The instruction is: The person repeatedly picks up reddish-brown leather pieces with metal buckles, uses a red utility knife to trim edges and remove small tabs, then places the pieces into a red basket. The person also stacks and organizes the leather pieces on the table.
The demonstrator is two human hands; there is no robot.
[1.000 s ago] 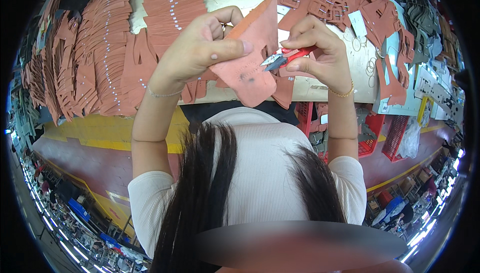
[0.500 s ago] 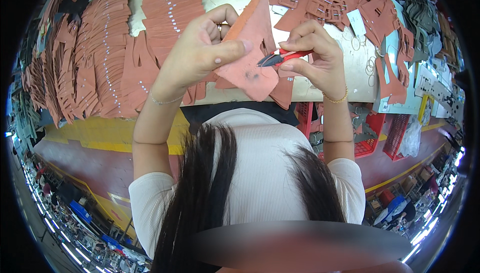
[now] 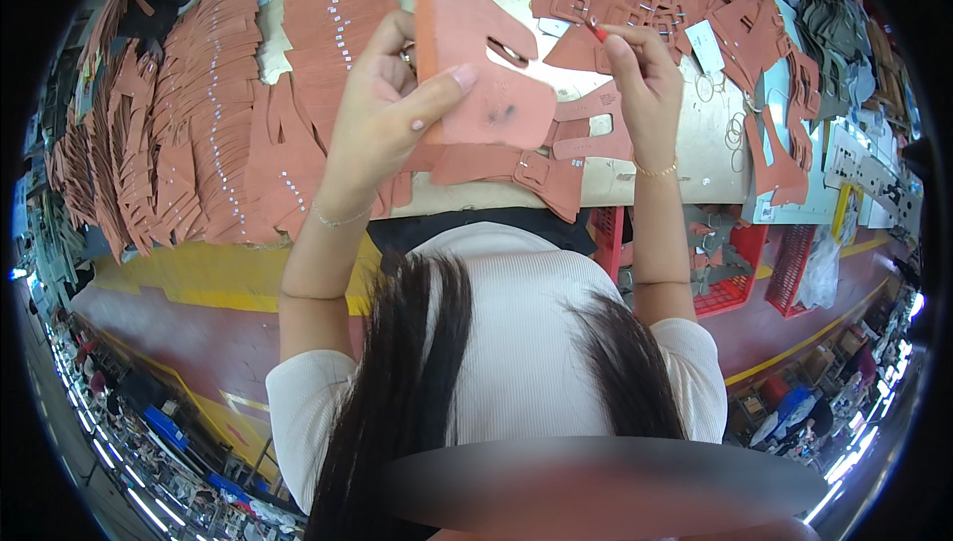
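Many leather stacks (image 3: 199, 124), red crates (image 3: 740, 263)

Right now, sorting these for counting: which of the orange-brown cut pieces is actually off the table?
The slotted piece pinched in the left hand; the others lie flat or stacked on the table.

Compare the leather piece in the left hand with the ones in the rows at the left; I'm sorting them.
The held leather piece is lifted upright, alone; the row pieces lie flat, overlapping. The held one shows a slot and a dark smudge; the rows show lines of small pale marks. Both are terracotta.
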